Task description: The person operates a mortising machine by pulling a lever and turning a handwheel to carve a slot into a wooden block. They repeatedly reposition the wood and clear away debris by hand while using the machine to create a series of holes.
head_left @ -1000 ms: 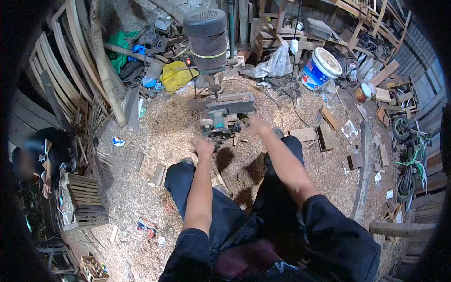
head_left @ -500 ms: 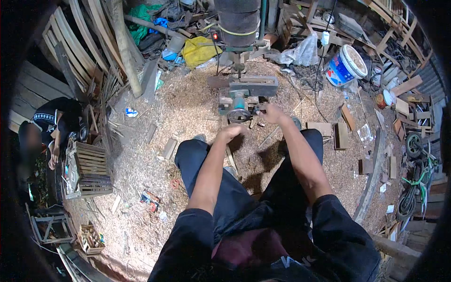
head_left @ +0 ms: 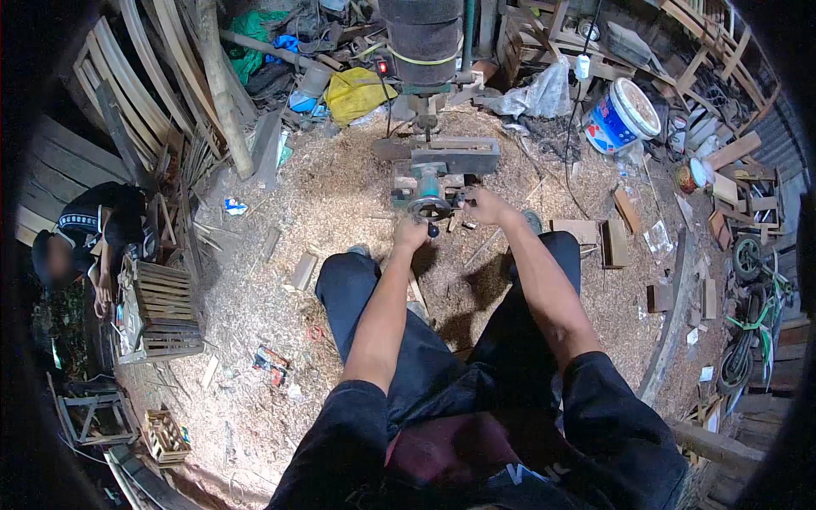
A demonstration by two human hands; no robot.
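Note:
My left hand (head_left: 411, 231) is closed at the lower left rim of the round handwheel (head_left: 429, 209), beside its dark knob (head_left: 433, 230). To the right of the wheel, my right hand (head_left: 486, 206) has its fingers closed on a small dark handle (head_left: 463, 201). Both controls belong to a green-and-grey machine vise (head_left: 427, 182) below a drill chuck (head_left: 427, 127). A long wooden piece (head_left: 455, 155) lies across the machine just behind the wheel.
Wood shavings (head_left: 255, 297) cover the floor. At left a person (head_left: 102, 221) sits by a slatted crate (head_left: 170, 306). A paint bucket (head_left: 614, 123), wood blocks (head_left: 614, 244) and a small bike (head_left: 752, 319) are at right. A cable (head_left: 571, 144) hangs near the machine.
My left hand has moved from below the wheel onto its lower left rim. The wheel's dark knob now shows at the bottom. My right hand stays at the handle.

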